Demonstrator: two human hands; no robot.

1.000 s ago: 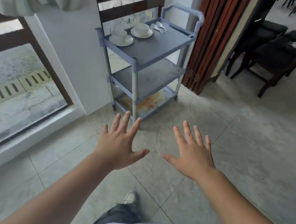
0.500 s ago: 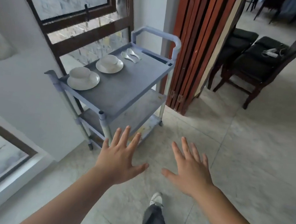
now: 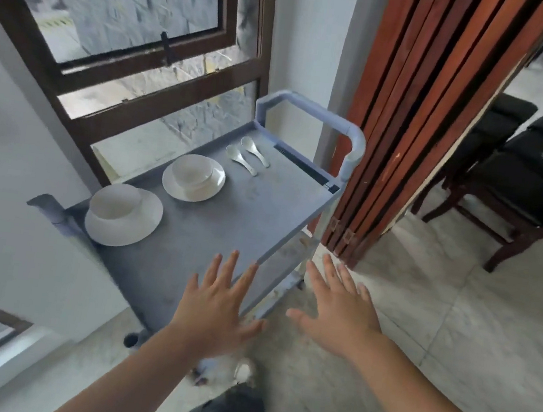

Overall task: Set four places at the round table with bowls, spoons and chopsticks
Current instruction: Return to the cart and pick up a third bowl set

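On the top shelf of the blue-grey cart (image 3: 262,211), the tableware sits waiting. At the left corner nearest the window, a white bowl (image 3: 115,202) rests on a white plate (image 3: 136,226). Further along that window-side edge, a second bowl (image 3: 191,171) sits on its own plate (image 3: 207,187). Toward the far end, just below the cart's handle (image 3: 355,137), two white spoons (image 3: 247,159) lie side by side, bowls up toward the handle, close together. Along the far edge under the handle there's a dark strip, too unclear to tell what it is.

Both hands are out front, palms down, fingers spread wide, nothing in either. The left hand (image 3: 215,305) hovers over the near end of the shelf by its right-hand edge; whether it touches, I cannot tell. The right hand (image 3: 339,311) hangs off the cart's side, above the tiled floor (image 3: 453,333).

Right of the cart stands a folded reddish wooden door (image 3: 425,105), and beyond it dark chairs (image 3: 525,180) with black cushions.
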